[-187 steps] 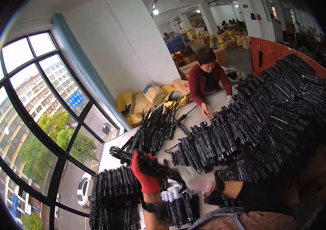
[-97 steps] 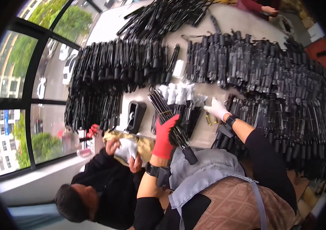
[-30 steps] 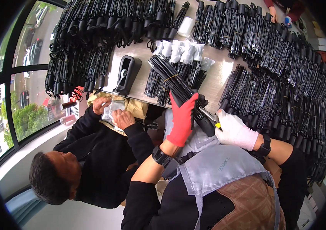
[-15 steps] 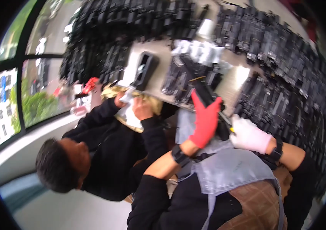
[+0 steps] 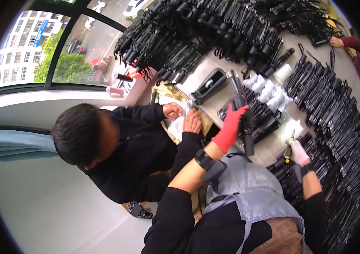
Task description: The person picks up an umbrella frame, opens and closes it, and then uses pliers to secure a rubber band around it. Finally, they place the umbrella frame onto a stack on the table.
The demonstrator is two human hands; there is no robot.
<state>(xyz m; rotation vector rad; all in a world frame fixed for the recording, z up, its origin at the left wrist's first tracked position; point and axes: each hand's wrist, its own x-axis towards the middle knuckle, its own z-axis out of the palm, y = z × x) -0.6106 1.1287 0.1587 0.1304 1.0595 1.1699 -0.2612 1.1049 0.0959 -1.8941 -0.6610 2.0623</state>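
Observation:
My left hand (image 5: 230, 127), in a red glove, is closed around a folded black umbrella (image 5: 247, 142), which stands slanted over the table's near edge. Thin metal rods show at its far end. Out to the right, my right hand (image 5: 298, 152) wears a whitish glove. It grips a pair of pliers (image 5: 288, 159) with yellow and black handles, the jaws pointing away from me. Just beyond my left hand lies a small stack of similar black umbrellas (image 5: 266, 118). Beside it are several white plastic-wrapped bundles (image 5: 266, 89).
Dense rows of black folded umbrellas (image 5: 332, 101) cover the right and far (image 5: 188, 25) table. A black open case (image 5: 208, 86) and a white roll (image 5: 282, 74) stand there. Close on my left, a co-worker (image 5: 133, 144) handles white material in a box (image 5: 160, 90). Another person's hand (image 5: 336, 42) reaches in far right.
My right hand has moved right, away from the umbrella, with the pliers. My left hand still holds the umbrella. The whole view has shifted and turned.

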